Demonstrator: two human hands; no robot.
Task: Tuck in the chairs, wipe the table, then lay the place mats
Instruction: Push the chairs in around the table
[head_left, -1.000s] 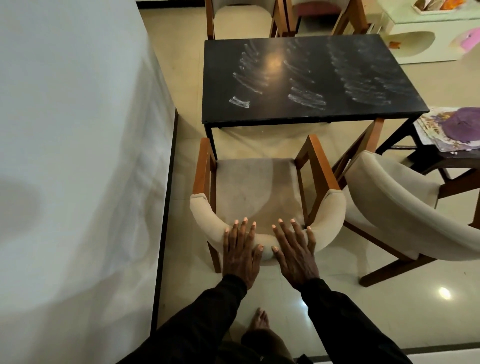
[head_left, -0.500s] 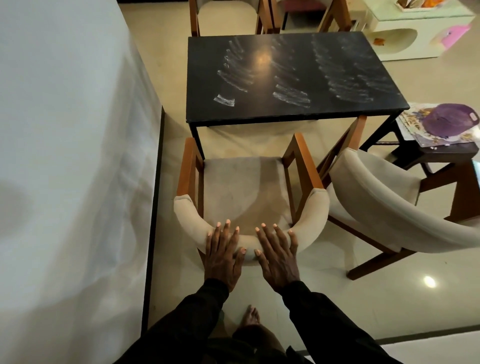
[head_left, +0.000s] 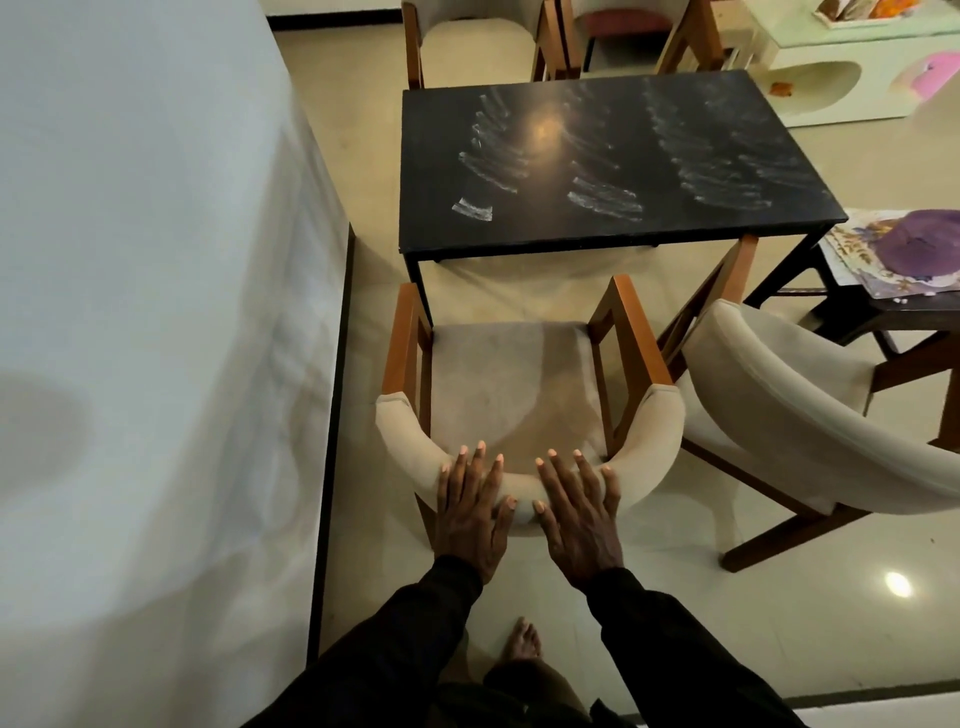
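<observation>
The left hand (head_left: 470, 512) and right hand (head_left: 579, 514) lie flat, fingers straight, on the chair (head_left: 509, 384) backrest. The chair stands at the table's (head_left: 597, 156) 6 o'clock, not tucked. It looks heavy, with soft padding over a stiff frame, so push at the backrest's centre.

**One head camera, facing forward and down**

The only view is wide-angle and looks from the person's head steeply down and forward. The chair back (head_left: 647, 441) is close below, the tabletop (head_left: 441, 130) is farther ahead, and a wall (head_left: 130, 312) fills the left side.
</observation>
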